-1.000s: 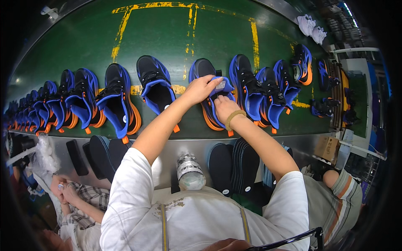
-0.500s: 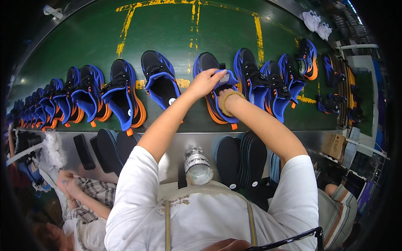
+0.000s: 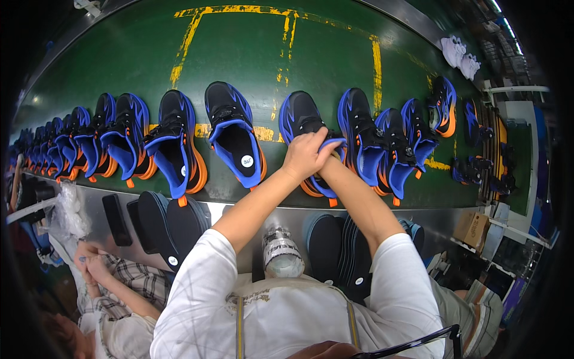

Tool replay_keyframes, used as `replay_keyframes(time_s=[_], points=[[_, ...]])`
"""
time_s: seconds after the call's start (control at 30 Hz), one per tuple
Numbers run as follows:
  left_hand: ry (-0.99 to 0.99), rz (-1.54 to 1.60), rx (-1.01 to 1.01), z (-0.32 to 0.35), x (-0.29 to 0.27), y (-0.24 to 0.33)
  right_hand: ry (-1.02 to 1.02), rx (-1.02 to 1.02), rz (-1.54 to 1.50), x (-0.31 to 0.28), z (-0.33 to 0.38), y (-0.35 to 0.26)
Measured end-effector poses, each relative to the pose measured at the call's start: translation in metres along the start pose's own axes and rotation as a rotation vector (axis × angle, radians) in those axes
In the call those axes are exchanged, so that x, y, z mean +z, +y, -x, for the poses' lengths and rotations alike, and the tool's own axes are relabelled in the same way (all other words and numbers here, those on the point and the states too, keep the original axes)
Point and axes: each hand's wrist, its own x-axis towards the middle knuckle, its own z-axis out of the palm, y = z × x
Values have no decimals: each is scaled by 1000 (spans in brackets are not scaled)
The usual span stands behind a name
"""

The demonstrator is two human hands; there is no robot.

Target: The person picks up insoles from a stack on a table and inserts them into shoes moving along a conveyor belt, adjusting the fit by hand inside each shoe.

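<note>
A black and blue sneaker (image 3: 300,112) with an orange sole stands on the green surface in front of me, its toe pointing away. My left hand (image 3: 306,154) is closed on the sneaker's blue-lined tongue, with the thumb towards the right. My right hand reaches into the shoe opening beneath it; its fingers are hidden by the shoe and my left hand. My right forearm (image 3: 362,194) comes in from the right and meets the left hand at the wrist. Beside them on the left stands another sneaker (image 3: 230,113) with a white round sticker on its insole.
Matching sneakers (image 3: 173,122) line the green table (image 3: 233,45) on both sides. Black insoles (image 3: 326,239) lie in stacks on the metal ledge near me, beside a clear jar (image 3: 282,254). A dark phone-like slab (image 3: 116,218) lies further left. Another person (image 3: 119,287) sits at the lower left.
My left hand has come down over the shoe opening, folding the tongue back. My right hand has sunk deeper, and its wristband is now out of sight. The view has shifted slightly.
</note>
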Motion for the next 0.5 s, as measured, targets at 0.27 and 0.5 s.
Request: replay_keyframes(time_s=[0.27,0.5], points=[[-12,-41,154,4,2,-6,59,29,31,11,-40,-1],[-40,-43,-282,-21,-3,5,-208,-76,235,-21,-5,6]])
